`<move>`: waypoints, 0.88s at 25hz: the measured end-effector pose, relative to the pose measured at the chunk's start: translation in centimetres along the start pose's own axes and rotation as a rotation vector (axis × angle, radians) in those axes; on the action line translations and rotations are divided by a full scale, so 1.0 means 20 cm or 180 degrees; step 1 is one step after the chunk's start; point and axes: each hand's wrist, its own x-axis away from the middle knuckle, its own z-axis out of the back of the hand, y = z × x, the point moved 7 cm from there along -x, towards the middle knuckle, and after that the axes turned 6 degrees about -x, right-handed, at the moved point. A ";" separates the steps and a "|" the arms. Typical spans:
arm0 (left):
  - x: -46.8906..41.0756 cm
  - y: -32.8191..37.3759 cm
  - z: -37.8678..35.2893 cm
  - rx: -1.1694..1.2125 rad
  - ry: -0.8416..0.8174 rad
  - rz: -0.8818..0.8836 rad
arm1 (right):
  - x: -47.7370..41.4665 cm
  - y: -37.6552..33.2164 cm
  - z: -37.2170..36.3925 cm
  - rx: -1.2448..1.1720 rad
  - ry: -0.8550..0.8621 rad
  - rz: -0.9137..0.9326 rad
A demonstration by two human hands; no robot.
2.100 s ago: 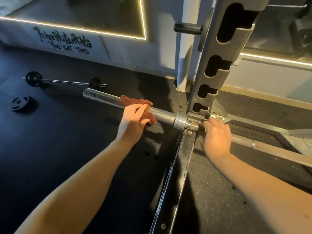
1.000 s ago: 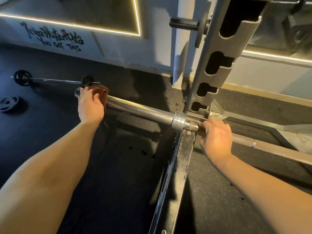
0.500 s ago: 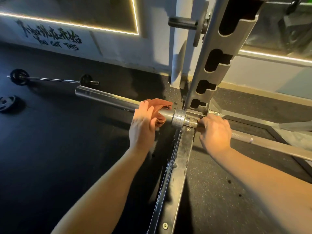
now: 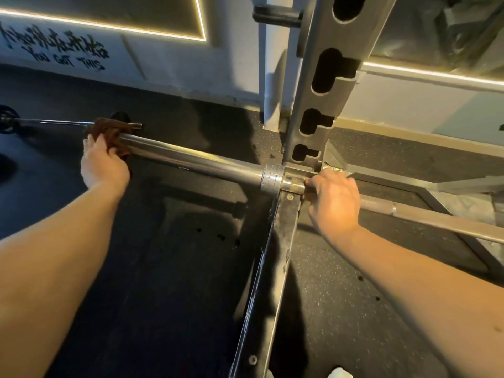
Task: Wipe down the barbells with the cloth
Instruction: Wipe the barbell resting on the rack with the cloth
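A steel barbell (image 4: 196, 160) lies across the low hook of a grey rack upright (image 4: 324, 85), its thick sleeve pointing left. My left hand (image 4: 105, 163) holds a brown cloth (image 4: 109, 132) wrapped over the sleeve's far left tip. My right hand (image 4: 334, 199) grips the thin shaft just right of the collar (image 4: 272, 178). The shaft (image 4: 436, 219) runs on to the right edge.
A black rack base rail (image 4: 272, 268) runs toward me between my arms. A second small barbell (image 4: 54, 121) with a plate lies on the dark rubber floor at the far left. The wall with lettering and light strips stands behind. A peg (image 4: 275, 15) juts from the upright.
My left hand slid the cloth from beside the collar out to the left tip of the sleeve. My right hand kept its grip on the shaft.
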 end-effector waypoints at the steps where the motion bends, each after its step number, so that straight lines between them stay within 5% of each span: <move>1: 0.04 0.01 -0.02 0.0129 0.0039 0.0104 | 0.00 0.00 0.00 -0.0023 0.0023 0.0013; 5: 0.37 0.15 -0.14 0.0773 0.0044 0.0149 | 0.00 0.01 -0.01 -0.0070 0.0015 -0.0020; 11: 0.89 0.51 -0.27 0.0923 -0.0375 -0.0838 | -0.01 0.02 -0.02 -0.0052 -0.0022 -0.0012; 22: 0.82 0.49 -0.17 0.0601 -0.0463 -0.1296 | 0.05 0.19 0.04 0.0322 -0.0110 0.0093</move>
